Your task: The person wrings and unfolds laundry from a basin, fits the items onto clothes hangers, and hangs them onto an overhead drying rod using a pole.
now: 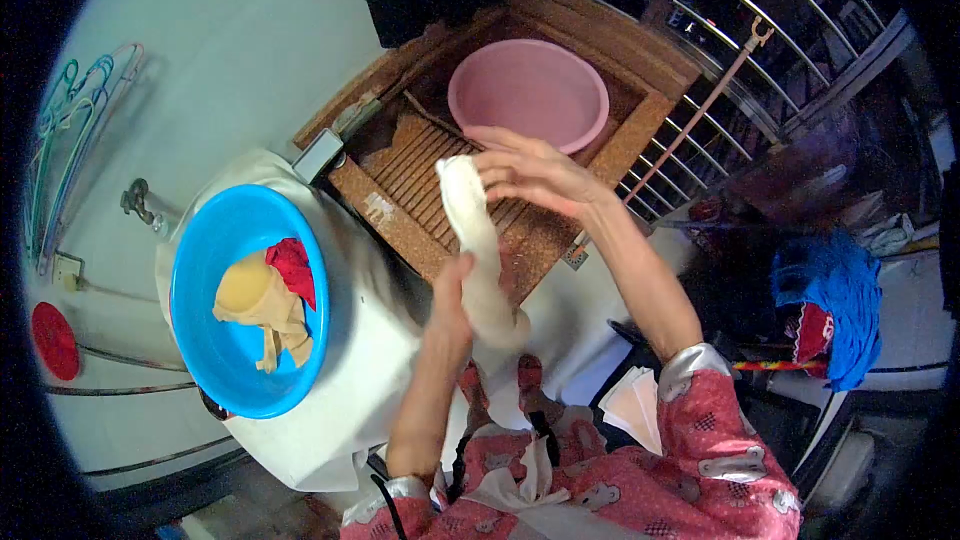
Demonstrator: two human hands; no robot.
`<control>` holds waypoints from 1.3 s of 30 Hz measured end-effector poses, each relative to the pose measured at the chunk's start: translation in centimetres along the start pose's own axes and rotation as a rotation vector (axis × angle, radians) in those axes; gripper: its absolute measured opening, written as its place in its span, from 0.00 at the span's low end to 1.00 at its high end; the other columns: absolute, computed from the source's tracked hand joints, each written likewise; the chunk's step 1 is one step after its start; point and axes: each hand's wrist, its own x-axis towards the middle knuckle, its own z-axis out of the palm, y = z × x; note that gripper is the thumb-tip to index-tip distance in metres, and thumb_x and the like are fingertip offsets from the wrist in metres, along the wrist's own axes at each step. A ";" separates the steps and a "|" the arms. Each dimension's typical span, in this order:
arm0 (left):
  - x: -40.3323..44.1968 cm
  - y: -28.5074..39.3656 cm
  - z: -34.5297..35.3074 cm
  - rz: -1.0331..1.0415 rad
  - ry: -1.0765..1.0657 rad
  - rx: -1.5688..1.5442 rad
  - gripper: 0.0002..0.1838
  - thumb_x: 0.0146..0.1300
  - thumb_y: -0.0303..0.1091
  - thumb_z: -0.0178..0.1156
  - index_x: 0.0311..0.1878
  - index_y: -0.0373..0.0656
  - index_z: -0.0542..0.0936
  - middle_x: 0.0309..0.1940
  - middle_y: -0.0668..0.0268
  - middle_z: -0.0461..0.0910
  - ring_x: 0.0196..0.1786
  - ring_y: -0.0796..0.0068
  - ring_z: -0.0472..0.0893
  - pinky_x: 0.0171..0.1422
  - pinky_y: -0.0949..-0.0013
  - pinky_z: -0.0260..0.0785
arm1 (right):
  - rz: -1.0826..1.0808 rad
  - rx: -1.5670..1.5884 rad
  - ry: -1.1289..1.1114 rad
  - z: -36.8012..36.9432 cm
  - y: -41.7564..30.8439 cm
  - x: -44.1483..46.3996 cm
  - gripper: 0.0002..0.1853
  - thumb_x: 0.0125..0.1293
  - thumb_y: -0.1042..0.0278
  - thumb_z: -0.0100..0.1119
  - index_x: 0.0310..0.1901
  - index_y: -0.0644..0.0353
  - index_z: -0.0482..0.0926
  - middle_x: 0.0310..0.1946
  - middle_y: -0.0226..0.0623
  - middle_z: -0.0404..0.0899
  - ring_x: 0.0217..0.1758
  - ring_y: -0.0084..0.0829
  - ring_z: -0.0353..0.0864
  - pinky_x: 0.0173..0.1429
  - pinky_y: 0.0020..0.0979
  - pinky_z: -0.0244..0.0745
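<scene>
A long, off-white, sock-like cloth (475, 230) hangs in a narrow roll in front of me; its exact kind is unclear. My left hand (453, 295) is closed on its middle from the left, thumb up, with the other fingers mostly hidden. At the upper end, my right hand (535, 172) holds the cloth from the right. Its upper fingers are stretched out and the thumb is hidden. Behind the hands lies a brown stone sink (640, 145) with a ridged washboard (410, 165) and a pink basin (530, 90).
To the left, a blue basin (250, 202) on a white-covered surface (375, 330) contains beige clothing (262, 305) and a red cloth (290, 268). Hangers (75, 130) and a tap (140, 202) are on the wall. A pole (700, 110) leans against railings; blue clothing (845, 290) hangs at right.
</scene>
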 end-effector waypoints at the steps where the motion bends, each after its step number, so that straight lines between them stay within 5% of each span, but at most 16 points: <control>1: -0.7 -1.1 0.3 0.000 -0.312 -0.237 0.19 0.55 0.42 0.51 0.45 0.37 0.75 0.24 0.64 0.75 0.23 0.69 0.74 0.29 0.65 0.70 | -0.072 0.125 -0.065 0.6 0.5 -0.2 0.42 0.58 0.54 0.61 0.68 0.60 0.49 0.55 0.46 0.69 0.53 0.34 0.73 0.57 0.40 0.70; 3: -2.2 -4.3 1.6 -0.040 -0.465 -0.343 0.20 0.56 0.46 0.55 0.45 0.39 0.75 0.25 0.66 0.74 0.24 0.70 0.73 0.30 0.67 0.69 | -0.221 0.370 -0.204 3.4 2.8 -0.3 0.47 0.54 0.48 0.63 0.68 0.57 0.48 0.56 0.49 0.68 0.54 0.37 0.73 0.55 0.41 0.72; 6: -4.5 -7.6 2.7 -0.074 -0.213 -0.213 0.20 0.57 0.46 0.55 0.45 0.40 0.75 0.25 0.67 0.74 0.23 0.72 0.72 0.28 0.68 0.68 | -0.318 0.570 -0.300 8.1 6.3 -1.0 0.39 0.54 0.48 0.63 0.60 0.56 0.54 0.50 0.46 0.69 0.49 0.36 0.74 0.50 0.40 0.72; 10: -6.4 -7.6 2.3 -0.034 0.027 -0.041 0.19 0.59 0.46 0.56 0.44 0.40 0.75 0.24 0.69 0.73 0.22 0.74 0.71 0.25 0.70 0.67 | -0.385 0.419 -0.403 10.9 4.3 -5.0 0.30 0.53 0.48 0.63 0.49 0.56 0.61 0.42 0.41 0.72 0.42 0.36 0.76 0.44 0.38 0.72; 17: -2.1 -2.3 1.0 0.180 0.344 0.490 0.17 0.61 0.46 0.57 0.43 0.42 0.75 0.24 0.71 0.73 0.20 0.78 0.70 0.21 0.73 0.66 | -0.676 -0.451 -0.472 11.5 -6.0 -6.9 0.18 0.53 0.47 0.64 0.30 0.55 0.75 0.28 0.33 0.76 0.31 0.35 0.78 0.32 0.34 0.72; 18: 0.0 -0.8 -1.1 0.003 0.366 0.071 0.15 0.62 0.44 0.56 0.42 0.42 0.75 0.23 0.72 0.73 0.19 0.81 0.70 0.19 0.78 0.64 | -0.632 -0.630 -0.515 13.2 -4.8 -6.7 0.17 0.53 0.47 0.64 0.27 0.55 0.77 0.27 0.32 0.76 0.29 0.34 0.79 0.30 0.34 0.72; 19: 1.9 1.1 -1.7 -0.020 0.299 0.036 0.11 0.64 0.40 0.54 0.40 0.42 0.75 0.21 0.74 0.71 0.17 0.85 0.68 0.17 0.85 0.60 | -0.533 -0.791 -0.542 14.8 -2.8 -7.0 0.15 0.53 0.50 0.63 0.24 0.53 0.75 0.23 0.31 0.74 0.27 0.33 0.77 0.28 0.33 0.71; 23: 9.4 3.6 -4.4 0.041 0.521 0.190 0.11 0.65 0.40 0.53 0.32 0.43 0.71 0.20 0.71 0.69 0.15 0.82 0.65 0.17 0.78 0.61 | -0.274 -1.552 -0.787 15.2 8.4 -9.6 0.12 0.54 0.54 0.59 0.25 0.53 0.75 0.20 0.33 0.74 0.25 0.36 0.77 0.30 0.37 0.70; 25: 11.4 3.4 -7.7 0.029 0.735 0.184 0.13 0.66 0.41 0.52 0.31 0.42 0.70 0.21 0.69 0.69 0.16 0.80 0.66 0.18 0.76 0.63 | -0.576 -1.401 -0.400 14.0 7.2 -9.0 0.11 0.56 0.59 0.57 0.22 0.53 0.72 0.19 0.31 0.71 0.23 0.34 0.75 0.27 0.34 0.69; 26: 12.4 3.2 -10.2 0.066 0.680 0.186 0.16 0.67 0.43 0.49 0.32 0.39 0.70 0.22 0.64 0.70 0.18 0.76 0.68 0.20 0.73 0.65 | -0.714 -1.302 -0.196 13.4 6.7 -8.6 0.11 0.57 0.61 0.56 0.21 0.53 0.71 0.18 0.30 0.70 0.23 0.33 0.74 0.25 0.33 0.68; 28: 12.0 3.7 -9.0 0.137 0.597 0.087 0.18 0.68 0.45 0.47 0.34 0.37 0.70 0.25 0.62 0.72 0.20 0.75 0.68 0.22 0.72 0.67 | -0.587 -1.343 -0.293 13.1 5.4 -9.1 0.12 0.59 0.61 0.54 0.22 0.56 0.72 0.18 0.29 0.71 0.22 0.28 0.75 0.25 0.31 0.69; 29: 11.6 4.3 -8.1 0.175 0.554 0.037 0.19 0.68 0.45 0.46 0.35 0.36 0.70 0.27 0.61 0.73 0.21 0.75 0.69 0.24 0.72 0.68 | -0.645 -1.248 0.188 13.3 4.8 -9.1 0.13 0.61 0.61 0.52 0.21 0.57 0.71 0.17 0.29 0.71 0.20 0.26 0.73 0.25 0.30 0.68; 32: 11.0 5.6 -6.5 0.229 0.566 -0.253 0.24 0.67 0.50 0.44 0.44 0.34 0.69 0.35 0.59 0.75 0.26 0.77 0.70 0.30 0.72 0.69 | -0.277 -0.368 0.610 7.6 -1.6 -10.3 0.18 0.67 0.61 0.45 0.19 0.57 0.65 0.12 0.29 0.64 0.12 0.22 0.63 0.22 0.27 0.64; 34: 9.6 5.7 -5.5 0.330 0.490 -0.170 0.24 0.66 0.51 0.45 0.46 0.35 0.69 0.34 0.62 0.75 0.25 0.78 0.68 0.30 0.72 0.68 | -0.289 0.017 0.760 4.2 -1.7 -9.4 0.18 0.67 0.55 0.47 0.22 0.56 0.65 0.12 0.28 0.61 0.10 0.23 0.59 0.18 0.28 0.61; 39: 6.1 4.3 -1.7 0.410 0.330 0.207 0.23 0.63 0.55 0.49 0.41 0.41 0.72 0.17 0.73 0.65 0.19 0.80 0.63 0.27 0.73 0.62 | -0.170 0.131 0.946 -3.5 1.5 -6.4 0.16 0.67 0.57 0.46 0.24 0.55 0.63 0.11 0.25 0.57 0.10 0.21 0.56 0.16 0.28 0.61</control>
